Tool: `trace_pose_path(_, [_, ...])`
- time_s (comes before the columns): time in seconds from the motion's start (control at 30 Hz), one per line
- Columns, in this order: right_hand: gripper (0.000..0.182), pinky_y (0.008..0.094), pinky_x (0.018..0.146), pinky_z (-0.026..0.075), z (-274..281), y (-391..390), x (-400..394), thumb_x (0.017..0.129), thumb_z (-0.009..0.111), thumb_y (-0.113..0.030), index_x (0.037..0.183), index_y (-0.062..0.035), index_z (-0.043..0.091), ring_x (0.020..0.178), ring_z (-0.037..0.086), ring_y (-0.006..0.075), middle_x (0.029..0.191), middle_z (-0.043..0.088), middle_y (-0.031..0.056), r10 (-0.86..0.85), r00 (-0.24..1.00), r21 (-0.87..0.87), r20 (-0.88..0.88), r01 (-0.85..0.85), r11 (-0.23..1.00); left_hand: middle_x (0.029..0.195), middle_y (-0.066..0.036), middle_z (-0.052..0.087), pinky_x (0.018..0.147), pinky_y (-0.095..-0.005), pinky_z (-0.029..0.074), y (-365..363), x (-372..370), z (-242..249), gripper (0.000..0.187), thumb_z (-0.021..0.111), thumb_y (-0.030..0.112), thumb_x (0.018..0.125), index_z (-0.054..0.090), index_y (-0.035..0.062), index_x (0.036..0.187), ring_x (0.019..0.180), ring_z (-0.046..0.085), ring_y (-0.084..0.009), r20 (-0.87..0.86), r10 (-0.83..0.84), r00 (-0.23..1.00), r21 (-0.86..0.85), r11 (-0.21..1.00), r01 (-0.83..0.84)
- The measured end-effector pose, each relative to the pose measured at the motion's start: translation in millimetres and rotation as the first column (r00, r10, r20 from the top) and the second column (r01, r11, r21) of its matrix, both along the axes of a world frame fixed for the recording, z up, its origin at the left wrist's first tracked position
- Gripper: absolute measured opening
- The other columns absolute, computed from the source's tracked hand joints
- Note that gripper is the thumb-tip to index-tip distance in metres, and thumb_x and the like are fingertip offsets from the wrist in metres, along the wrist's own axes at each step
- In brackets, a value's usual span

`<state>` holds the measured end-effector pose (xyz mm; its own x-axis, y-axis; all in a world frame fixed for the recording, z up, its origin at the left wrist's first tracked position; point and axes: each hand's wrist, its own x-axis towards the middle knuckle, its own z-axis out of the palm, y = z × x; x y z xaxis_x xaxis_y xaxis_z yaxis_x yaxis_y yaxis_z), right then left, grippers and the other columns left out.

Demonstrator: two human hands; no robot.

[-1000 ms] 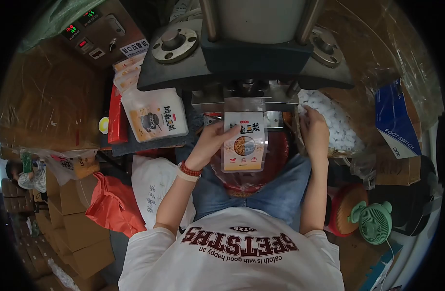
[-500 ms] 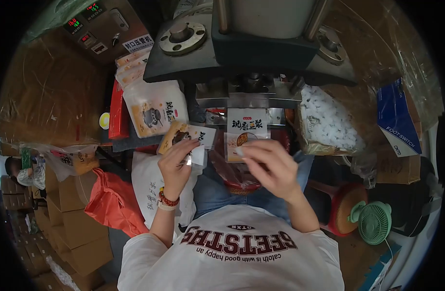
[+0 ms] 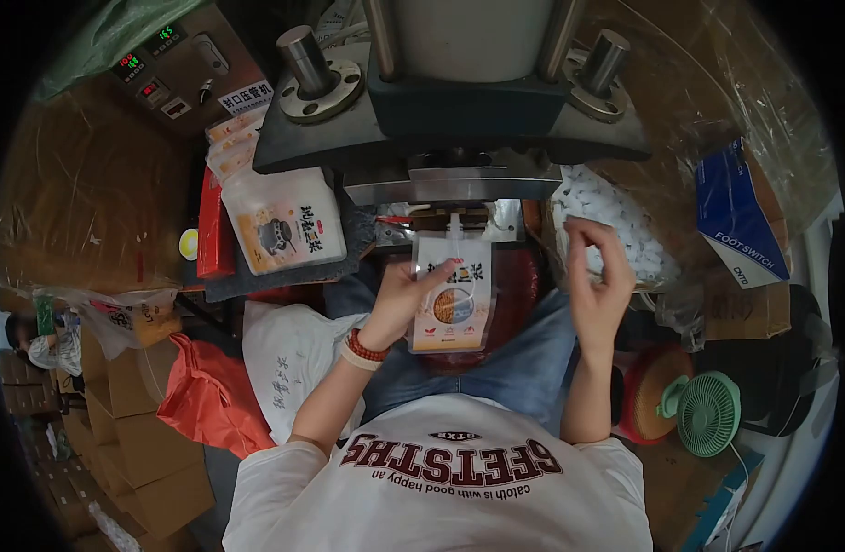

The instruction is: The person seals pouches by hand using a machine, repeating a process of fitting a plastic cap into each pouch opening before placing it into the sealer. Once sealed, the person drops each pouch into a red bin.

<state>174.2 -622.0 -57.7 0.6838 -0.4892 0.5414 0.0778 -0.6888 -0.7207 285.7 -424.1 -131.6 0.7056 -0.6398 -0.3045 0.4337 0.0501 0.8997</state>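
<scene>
My left hand point(image 3: 404, 299) is closed on a printed clear soy milk pouch point(image 3: 452, 331), its thumb lying across the front. A narrow white spout point(image 3: 455, 224) sticks up from the pouch's top edge and reaches the metal jaws point(image 3: 459, 189) of the press. Whether the jaws touch the spout is hard to make out. My right hand point(image 3: 604, 285) is raised beside a container of small white plastic spouts point(image 3: 615, 221), its fingers bent and apart with nothing visible in them.
Stacked printed pouches point(image 3: 289, 221) lie on a grey mat point(image 3: 293, 283) at left, beside a red box point(image 3: 214, 225). A control panel point(image 3: 188, 64) stands at the back left. On the right are a blue-and-white foot switch box point(image 3: 740, 216) and a green fan point(image 3: 710, 414).
My left hand has moved right and now grips the pouch at the press. My right hand has left the pouch and moved right. The press head sits lower on its posts.
</scene>
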Motion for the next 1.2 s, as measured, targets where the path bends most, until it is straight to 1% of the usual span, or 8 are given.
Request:
trace_pose_path(0.33, [0.045, 0.0436, 0.089, 0.043, -54.6, -54.2, 30.5, 0.076, 0.056, 0.008, 0.119, -0.0028, 0.055, 0.107, 0.052, 0.0382, 0.113, 0.059, 0.0181, -0.003, 0.859, -0.214, -0.512, -0.125, 0.969, 0.097, -0.011, 0.07, 0.071, -0.0261, 0.053, 3.2, 34.4, -8.3, 0.033, 0.07, 0.023, 0.086, 0.064, -0.0025, 0.106, 0.084, 0.068, -0.0172, 0.148, 0.07, 0.987, 0.072, 0.994, -0.081])
trace_pose_path(0.4, [0.04, 0.0386, 0.088, 0.046, -54.5, -57.4, 28.0, 0.078, 0.056, 0.008, 0.117, -0.0018, 0.057, 0.103, 0.055, 0.0363, 0.112, 0.059, 0.0174, -0.045, 0.923, -0.298, -0.382, -0.077, 0.951, 0.12, -0.013, 0.061, 0.088, -0.0363, 0.047, 30.9, 44.2, -15.1, 0.059, 0.075, 0.033, 0.08, 0.054, 0.0045, 0.126, 0.112, 0.059, -0.0245, 0.665, 0.065, 0.744, 0.331, 0.868, -0.371])
trace_pose_path(0.47, [0.038, 0.0358, 0.087, 0.046, -53.0, -58.8, 23.0, 0.08, 0.056, 0.008, 0.117, -0.0017, 0.058, 0.102, 0.057, 0.0328, 0.111, 0.059, 0.0159, -0.011, 0.956, -0.222, -0.294, -0.057, 0.973, 0.14, -0.014, 0.045, 0.105, -0.0469, 0.03, 59.1, 36.4, 18.3, 0.079, 0.079, 0.036, 0.073, 0.043, 0.0062, 0.137, 0.131, 0.042, -0.0271, 0.859, -0.496, 0.127, 0.333, 0.353, -0.875])
trace_pose_path(0.63, [0.034, 0.03, 0.086, 0.047, -27.5, -30.6, 8.2, 0.084, 0.055, 0.01, 0.115, -0.0007, 0.061, 0.104, 0.059, 0.0258, 0.108, 0.057, 0.0126, -0.067, 0.998, 0.022, -0.02, 0.067, 0.998, 0.141, -0.008, 0.047, 0.108, -0.0494, 0.029, 130.6, 32.7, -17.5, 0.066, 0.07, 0.009, 0.075, 0.047, 0.0131, 0.136, 0.131, 0.043, -0.026, 0.733, -0.668, 0.124, 0.55, 0.477, -0.685])
trace_pose_path(0.8, [0.027, 0.0289, 0.081, 0.052, -10.8, 48.5, 2.8, 0.08, 0.067, 0.004, 0.106, 0.0013, 0.064, 0.102, 0.064, 0.0219, 0.105, 0.067, 0.0127, 0.373, 0.876, 0.49, 0.305, -0.48, 0.727, 0.101, -0.008, 0.071, 0.081, -0.033, 0.052, 102.4, 3.6, 14.6, 0.041, 0.054, -0.009, 0.066, 0.07, 0.007, 0.101, 0.096, 0.067, -0.0252, 0.923, -0.066, 0.379, 0.264, 0.825, -0.5])
trace_pose_path(1.03, [0.02, 0.0478, 0.104, 0.036, -7.2, 70.7, 18.9, 0.075, 0.072, -0.006, 0.094, -0.0043, 0.068, 0.109, 0.063, 0.028, 0.098, 0.071, 0.0068, 0.648, 0.747, 0.021, 0.148, -0.658, 0.753, 0.101, -0.011, 0.07, 0.081, -0.0329, 0.053, 70.1, -18.6, 51.6, 0.04, 0.055, -0.006, 0.062, 0.069, 0.0018, 0.099, 0.096, 0.067, -0.0288, 0.979, -0.119, 0.163, 0.16, 0.951, -0.263])
trace_pose_path(1.13, [0.031, 0.0477, 0.108, 0.03, -9.5, 54.7, 15.8, 0.074, 0.075, -0.011, 0.103, -0.0056, 0.066, 0.111, 0.061, 0.0279, 0.108, 0.068, 0.0083, 0.707, 0.696, 0.016, 0.122, -0.714, 0.7, 0.096, -0.012, 0.071, 0.073, -0.0295, 0.054, 58.0, -20.3, 50.3, 0.033, 0.06, -0.004, 0.07, 0.07, 0.0018, 0.101, 0.084, 0.07, -0.0206, 0.951, -0.091, 0.294, 0.122, 0.989, -0.088])
trace_pose_path(1.2, [0.044, 0.0437, 0.107, 0.033, -7.4, 52.5, 17.4, 0.073, 0.076, -0.014, 0.114, -0.005, 0.061, 0.112, 0.06, 0.0286, 0.121, 0.062, 0.0113, 0.436, 0.9, 0.069, 0.001, -0.435, 0.898, 0.088, -0.01, 0.072, 0.066, -0.0252, 0.053, 40.9, -12.5, 29.7, 0.022, 0.067, 0.006, 0.082, 0.07, 0.001, 0.103, 0.075, 0.067, -0.009, 0.622, -0.255, 0.74, 0.307, 0.949, 0.069])
